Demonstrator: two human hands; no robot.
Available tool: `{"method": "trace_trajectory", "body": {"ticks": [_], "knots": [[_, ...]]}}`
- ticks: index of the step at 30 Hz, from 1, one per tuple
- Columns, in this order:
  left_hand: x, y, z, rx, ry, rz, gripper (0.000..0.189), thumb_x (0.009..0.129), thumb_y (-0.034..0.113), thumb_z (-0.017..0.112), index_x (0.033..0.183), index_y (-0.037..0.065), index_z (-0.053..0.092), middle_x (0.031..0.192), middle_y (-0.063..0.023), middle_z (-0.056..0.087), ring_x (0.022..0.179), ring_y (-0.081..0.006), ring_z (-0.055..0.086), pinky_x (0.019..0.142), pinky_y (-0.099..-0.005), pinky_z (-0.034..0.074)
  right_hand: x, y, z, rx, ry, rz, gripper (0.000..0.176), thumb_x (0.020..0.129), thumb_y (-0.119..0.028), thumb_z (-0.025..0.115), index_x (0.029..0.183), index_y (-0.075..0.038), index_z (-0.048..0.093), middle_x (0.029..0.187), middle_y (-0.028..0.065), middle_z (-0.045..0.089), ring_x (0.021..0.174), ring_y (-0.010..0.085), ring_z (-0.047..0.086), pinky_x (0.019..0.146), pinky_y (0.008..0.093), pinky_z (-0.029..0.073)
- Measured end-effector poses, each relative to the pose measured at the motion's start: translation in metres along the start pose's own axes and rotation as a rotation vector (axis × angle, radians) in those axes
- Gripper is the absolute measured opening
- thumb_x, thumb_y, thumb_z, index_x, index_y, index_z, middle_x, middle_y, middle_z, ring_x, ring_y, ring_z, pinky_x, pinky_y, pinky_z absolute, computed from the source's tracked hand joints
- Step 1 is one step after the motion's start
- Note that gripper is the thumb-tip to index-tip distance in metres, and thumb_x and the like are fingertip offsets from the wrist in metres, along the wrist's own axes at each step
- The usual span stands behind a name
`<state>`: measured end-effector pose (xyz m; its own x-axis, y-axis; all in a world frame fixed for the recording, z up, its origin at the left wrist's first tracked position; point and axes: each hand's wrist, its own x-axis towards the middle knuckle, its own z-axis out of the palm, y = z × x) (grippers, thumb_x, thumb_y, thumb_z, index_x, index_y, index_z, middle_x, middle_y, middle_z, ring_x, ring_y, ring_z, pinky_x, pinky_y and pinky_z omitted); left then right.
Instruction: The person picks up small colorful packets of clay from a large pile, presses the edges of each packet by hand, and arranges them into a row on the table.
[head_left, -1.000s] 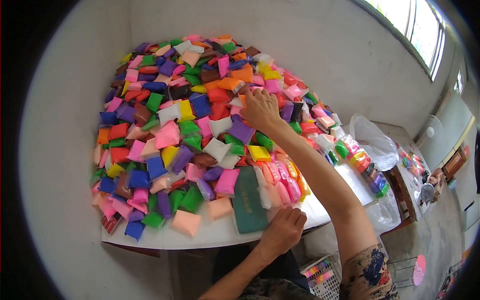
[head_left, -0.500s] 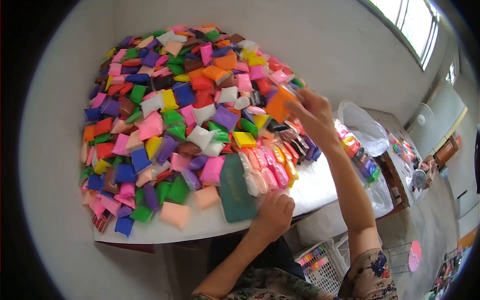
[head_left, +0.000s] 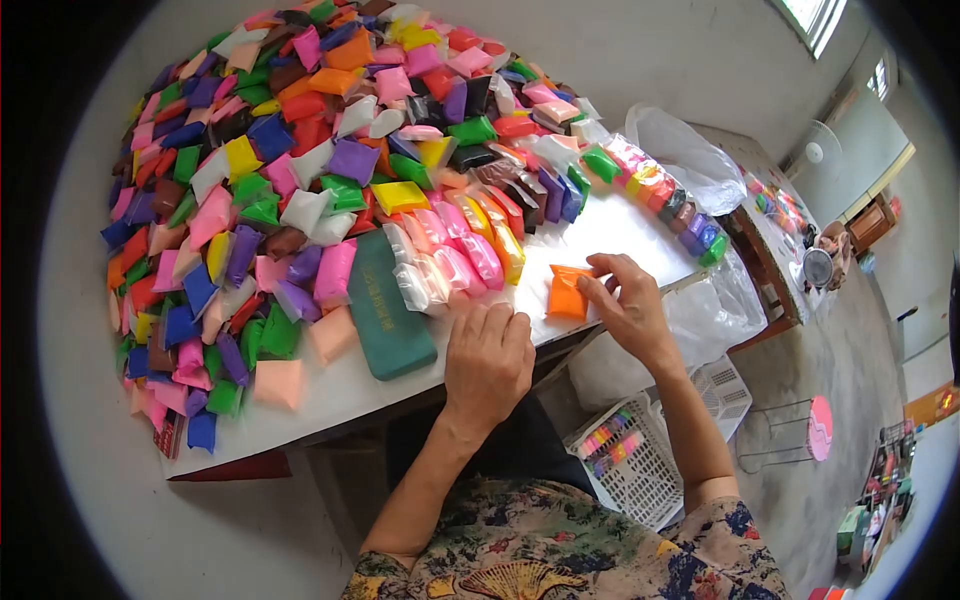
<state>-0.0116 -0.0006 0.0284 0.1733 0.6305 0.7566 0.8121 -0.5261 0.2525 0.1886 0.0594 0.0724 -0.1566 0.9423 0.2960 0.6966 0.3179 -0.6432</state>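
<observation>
My right hand (head_left: 632, 308) pinches the upper right corner of a flat orange packet (head_left: 568, 297) between thumb and fingers, low over the white tabletop near its front edge. My left hand (head_left: 488, 362) is closed, fingers curled together at the near end of rows of upright packets; what its fingertips hold is hidden. Those rows run from clear-white packets (head_left: 412, 280) through pink packets (head_left: 470, 262) to a yellow packet (head_left: 508, 250). Left of them, a dark green case (head_left: 385, 318) lies flat on the table.
A large heap of mixed coloured packets (head_left: 240, 200) covers the table's left and back. At right, a clear bag of coloured packets (head_left: 670, 205) lies near crumpled plastic (head_left: 690, 160). Below the table edge is a white basket (head_left: 640, 480) with packets inside; a pink-topped stool (head_left: 820, 428) stands beyond.
My right hand has brought the orange packet down from beside the heap to the table's front edge. My left hand stays by the packet rows. The view has shifted.
</observation>
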Motion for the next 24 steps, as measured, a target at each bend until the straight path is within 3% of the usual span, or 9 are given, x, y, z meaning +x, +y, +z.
{"method": "trace_trajectory", "body": {"ticks": [3,6,9,19,22,24], "knots": [[0.000,0.003,0.001,0.013,0.022,-0.026,0.016,0.077,0.010,0.068,0.089,0.005,0.059,0.092,-0.0105,0.055,0.090,-0.0296,0.056,0.085,-0.0435,0.046,-0.008,0.007,0.007,-0.124,0.185,-0.316,0.035,0.093,-0.017,0.064,0.122,0.002,0.064,0.124,0.0176,0.065,0.104,0.0314,0.065,0.091,0.0424,0.051],[0.000,0.003,0.002,0.022,0.016,-0.037,0.016,0.077,0.010,0.068,0.090,0.005,0.060,0.093,-0.0103,0.056,0.091,-0.0295,0.056,0.085,-0.0434,0.045,-0.013,0.004,0.003,-0.237,0.074,-0.562,0.043,0.095,-0.015,0.062,0.135,-0.001,0.056,0.138,0.0179,0.057,0.129,0.0349,0.052,0.108,0.0469,0.040],[0.000,0.004,0.005,0.042,0.014,-0.041,0.016,0.078,0.011,0.068,0.091,0.005,0.061,0.094,-0.0100,0.056,0.090,-0.0289,0.056,0.083,-0.0427,0.045,-0.013,0.012,0.014,-0.190,-0.064,-0.617,0.053,0.095,-0.018,0.063,0.143,-0.002,0.048,0.147,0.0180,0.050,0.140,0.0353,0.043,0.117,0.0488,0.032],[0.009,0.011,0.010,-0.045,-0.006,-0.120,0.017,0.081,0.006,0.069,0.097,0.003,0.064,0.096,-0.0107,0.058,0.088,-0.0311,0.056,0.080,-0.0439,0.044,-0.024,0.015,0.033,-0.272,-0.030,-0.596,0.058,0.095,-0.020,0.062,0.145,0.003,0.044,0.149,0.0233,0.046,0.141,0.0392,0.041,0.117,0.0484,0.033],[0.014,0.014,0.012,-0.074,-0.026,-0.122,0.018,0.082,0.007,0.070,0.098,0.002,0.064,0.098,-0.0113,0.058,0.089,-0.0313,0.056,0.080,-0.0446,0.044,-0.020,0.022,0.022,0.002,-0.114,-0.560,0.060,0.093,-0.017,0.065,0.146,0.002,0.043,0.149,0.0247,0.045,0.143,0.0405,0.039,0.117,0.0480,0.034],[0.016,0.014,0.012,-0.076,-0.054,-0.128,0.019,0.082,0.007,0.070,0.098,0.002,0.064,0.099,-0.0114,0.058,0.090,-0.0313,0.056,0.080,-0.0446,0.044,-0.028,0.019,0.017,0.138,0.009,-0.486,0.053,0.089,-0.013,0.068,0.138,0.001,0.050,0.147,0.0241,0.047,0.140,0.0397,0.042,0.115,0.0478,0.036]]}}
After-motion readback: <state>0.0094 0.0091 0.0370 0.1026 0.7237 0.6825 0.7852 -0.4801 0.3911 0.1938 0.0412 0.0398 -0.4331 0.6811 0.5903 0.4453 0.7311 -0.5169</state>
